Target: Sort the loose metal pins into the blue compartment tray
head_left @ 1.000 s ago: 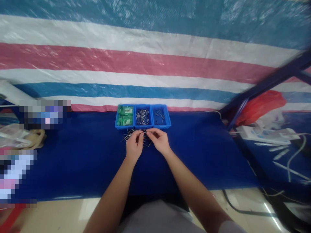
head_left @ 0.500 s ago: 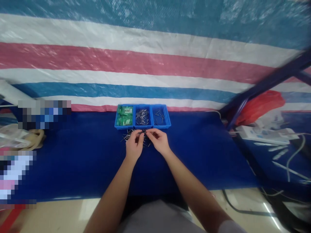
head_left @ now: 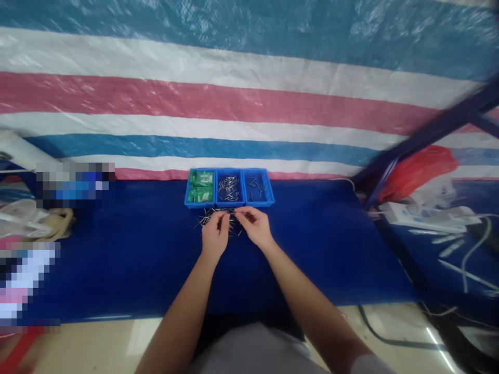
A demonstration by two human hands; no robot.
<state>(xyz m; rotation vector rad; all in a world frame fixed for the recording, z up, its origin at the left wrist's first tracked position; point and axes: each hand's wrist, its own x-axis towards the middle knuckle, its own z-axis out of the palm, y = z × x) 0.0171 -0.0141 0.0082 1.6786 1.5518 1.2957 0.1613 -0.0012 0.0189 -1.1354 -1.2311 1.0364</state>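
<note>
There is one left hand [head_left: 215, 231] and one right hand [head_left: 257, 228], so two hands. There are three blue bins [head_left: 230, 204]. One bin has two green packs [head_left: 202, 179]. One bin has lots of pins [head_left: 229, 188], too many to count. One bin has just a few pins, too small to count for sure. One pile [head_left: 211, 212] of many more pins is by the hands, and they hide some. There is one blue table [head_left: 117, 249], one striped sheet [head_left: 249, 101] and one red bag [head_left: 421, 171]. At least four white strips [head_left: 448, 238] show.
</note>
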